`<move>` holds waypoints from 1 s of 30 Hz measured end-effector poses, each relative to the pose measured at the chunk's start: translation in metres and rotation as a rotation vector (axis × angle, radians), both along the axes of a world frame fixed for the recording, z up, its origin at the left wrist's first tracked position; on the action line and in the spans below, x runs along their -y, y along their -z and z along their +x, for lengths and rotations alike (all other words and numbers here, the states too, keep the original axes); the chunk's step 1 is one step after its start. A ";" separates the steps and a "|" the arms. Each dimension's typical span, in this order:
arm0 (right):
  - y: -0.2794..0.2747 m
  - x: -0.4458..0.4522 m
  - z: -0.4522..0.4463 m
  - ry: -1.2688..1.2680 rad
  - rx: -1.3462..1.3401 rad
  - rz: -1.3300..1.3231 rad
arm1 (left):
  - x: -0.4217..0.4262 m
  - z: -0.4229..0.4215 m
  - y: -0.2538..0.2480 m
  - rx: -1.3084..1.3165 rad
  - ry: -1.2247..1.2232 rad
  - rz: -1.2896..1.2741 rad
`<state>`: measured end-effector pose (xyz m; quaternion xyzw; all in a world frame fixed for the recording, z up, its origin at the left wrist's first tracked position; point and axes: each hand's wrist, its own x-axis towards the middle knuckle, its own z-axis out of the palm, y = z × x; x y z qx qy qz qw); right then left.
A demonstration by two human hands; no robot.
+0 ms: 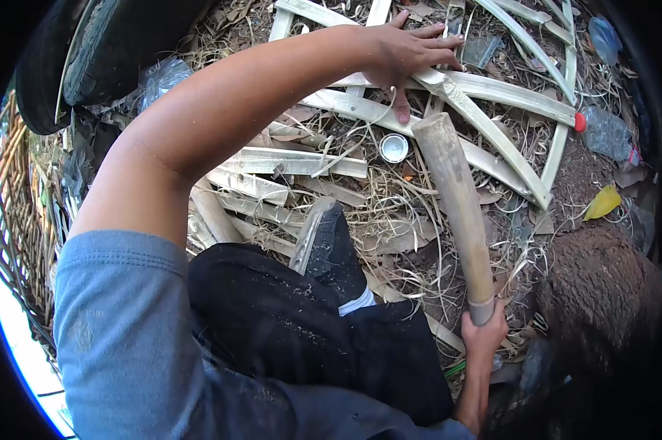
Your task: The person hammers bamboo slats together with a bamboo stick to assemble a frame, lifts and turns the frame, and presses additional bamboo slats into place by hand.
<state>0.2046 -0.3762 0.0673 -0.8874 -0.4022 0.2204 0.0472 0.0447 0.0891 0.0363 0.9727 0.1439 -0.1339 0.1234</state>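
Observation:
My left hand lies palm down with fingers spread over the crossed, pale split bamboo strips at the top of the head view. Its thumb points down onto one strip. In my right hand, at the lower right, is the near end of a thick, round wooden club. The fingers wrap round it below a narrow ring. The club tilts away from me, and its blunt far end is close to the strips below my left hand. Whether it touches them, I cannot tell.
A white bottle cap lies among curled shavings. Cut bamboo pieces lie near my dark shoe. At right are a clear plastic bottle, a yellow leaf and a brown mound. Tyres stand upper left.

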 end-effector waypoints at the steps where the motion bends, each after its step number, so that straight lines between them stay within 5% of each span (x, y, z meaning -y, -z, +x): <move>1: -0.004 -0.003 -0.008 -0.067 0.052 0.184 | 0.000 0.002 -0.001 0.003 0.014 0.001; 4: -0.007 0.002 -0.005 -0.045 -0.133 0.336 | -0.003 -0.004 -0.001 0.048 0.022 -0.052; 6: -0.007 0.002 -0.007 0.017 -0.042 0.165 | -0.002 -0.002 -0.003 0.002 0.038 0.010; 10: -0.007 -0.011 -0.014 0.025 -0.046 0.347 | -0.003 -0.004 -0.001 0.053 0.033 -0.021; 12: -0.009 -0.010 -0.008 -0.019 0.026 -0.056 | -0.001 -0.003 -0.004 0.012 0.043 0.019; 13: -0.013 -0.007 -0.008 -0.014 0.036 -0.055 | 0.002 0.001 0.000 0.001 0.049 0.027; 15: -0.008 -0.011 -0.011 0.002 -0.056 0.244 | 0.000 -0.002 0.004 0.079 0.003 0.010; 17: -0.012 -0.004 -0.013 0.076 -0.177 0.242 | 0.001 -0.005 0.002 0.018 0.015 0.004; 22: -0.014 -0.010 -0.018 0.044 -0.006 0.303 | -0.002 -0.004 -0.007 0.033 0.025 -0.064; 25: -0.003 -0.005 -0.008 -0.047 0.103 -0.038 | 0.005 0.000 -0.004 0.002 0.045 -0.065; 28: -0.008 -0.007 -0.015 0.096 -0.125 0.348 | -0.002 -0.003 -0.011 -0.005 0.016 -0.070; 30: -0.013 -0.003 -0.013 0.070 -0.136 0.254 | -0.004 -0.003 -0.007 0.005 0.043 -0.057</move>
